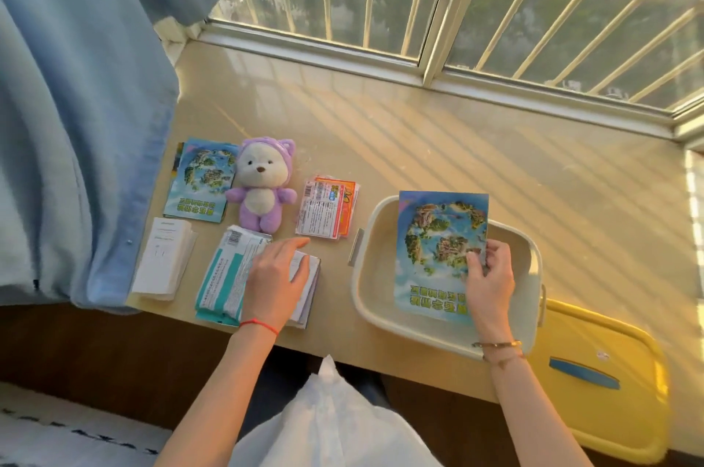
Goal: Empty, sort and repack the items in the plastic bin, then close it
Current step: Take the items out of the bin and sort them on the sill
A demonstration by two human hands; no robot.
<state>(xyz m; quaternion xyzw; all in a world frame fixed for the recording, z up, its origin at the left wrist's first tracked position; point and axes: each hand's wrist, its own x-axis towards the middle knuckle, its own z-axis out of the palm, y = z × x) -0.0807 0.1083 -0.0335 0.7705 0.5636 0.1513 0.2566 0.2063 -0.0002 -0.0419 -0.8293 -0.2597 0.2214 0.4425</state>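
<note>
The cream plastic bin (375, 299) stands open on the sill at the right. My right hand (489, 276) pinches the right edge of a blue picture booklet (438, 249) held over the bin. My left hand (276, 276) rests flat on a stack of teal-and-white packets (223, 276) and papers at the front. The yellow lid (609, 379) with a blue handle lies to the right of the bin. A purple plush toy (261, 192), a second blue booklet (202, 183), orange sachets (329, 209) and white leaflets (164, 261) lie spread on the left.
A blue curtain (76, 123) hangs at the left, touching the sill. A barred window (457, 9) runs along the back. The beige sill (419, 131) stretches between the items and the window. A white plastic bag (335, 424) sits on my lap.
</note>
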